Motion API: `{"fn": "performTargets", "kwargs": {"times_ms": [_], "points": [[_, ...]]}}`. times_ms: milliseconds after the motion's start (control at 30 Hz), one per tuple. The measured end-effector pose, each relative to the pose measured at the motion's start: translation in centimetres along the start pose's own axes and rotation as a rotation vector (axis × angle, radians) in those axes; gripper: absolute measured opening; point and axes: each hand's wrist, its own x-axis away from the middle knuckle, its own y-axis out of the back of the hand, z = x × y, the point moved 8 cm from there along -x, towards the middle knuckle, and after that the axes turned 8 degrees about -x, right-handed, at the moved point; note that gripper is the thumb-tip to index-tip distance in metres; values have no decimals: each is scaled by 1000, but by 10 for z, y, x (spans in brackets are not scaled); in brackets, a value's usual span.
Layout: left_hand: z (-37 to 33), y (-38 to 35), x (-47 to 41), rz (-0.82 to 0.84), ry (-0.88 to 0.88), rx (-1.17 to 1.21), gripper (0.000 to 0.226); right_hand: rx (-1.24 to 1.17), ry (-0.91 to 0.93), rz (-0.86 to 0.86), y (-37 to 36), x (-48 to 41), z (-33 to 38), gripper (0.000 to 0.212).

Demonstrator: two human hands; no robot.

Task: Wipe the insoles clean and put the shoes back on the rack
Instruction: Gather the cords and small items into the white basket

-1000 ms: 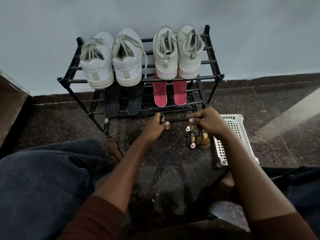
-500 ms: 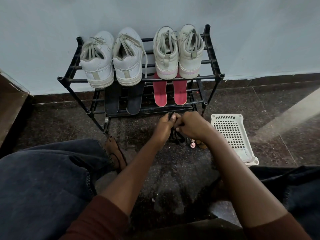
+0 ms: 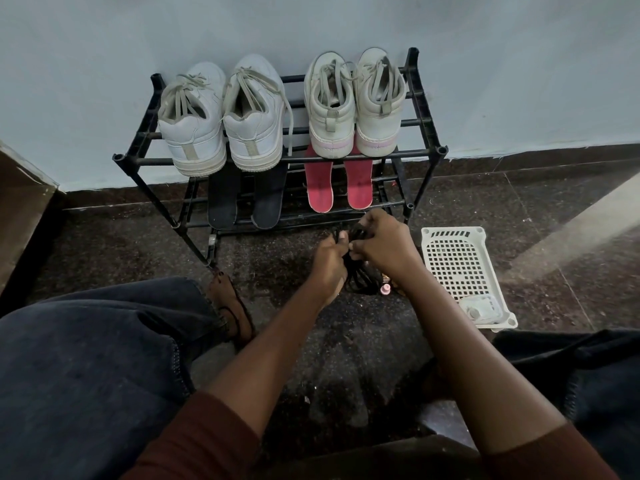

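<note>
Left hand (image 3: 330,263) and right hand (image 3: 384,245) both pinch a bunched-up black cord (image 3: 360,278) on the floor by the rack's (image 3: 417,151) front edge, guessing to bundle it out the way.

Four shoes (image 3: 194,133), four insoles (image 3: 318,188) (two black, two pink), one rack (image 3: 149,160), one basket (image 3: 460,258)

Home entryway: shoe rack (image 3: 420,98), wall (image 3: 104,46).

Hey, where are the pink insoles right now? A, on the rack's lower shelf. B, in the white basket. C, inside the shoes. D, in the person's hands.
A: the pink insoles lie on the lower shelf of the rack, under the pair of shoes with pink-edged soles.
</note>
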Motion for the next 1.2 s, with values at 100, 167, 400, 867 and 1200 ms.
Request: {"fn": "performTargets", "kwargs": {"times_ms": [100,167,400,867,1200], "points": [[1,-1,1,8,15,-18,28,-117,-38,10,-3,0,-6,26],[3,-4,2,38,16,-66,36,-103,-28,-12,-3,0,-6,21],[9,-13,-1,61,22,-125,27,115,99,-207,13,3,-9,4],[71,-18,-51,-134,330,196,43,-286,-321,265,-26,4,-107,35],[139,-100,-139,170,526,-666,42,81,-421,-54,42,-26,-210,27]]}}
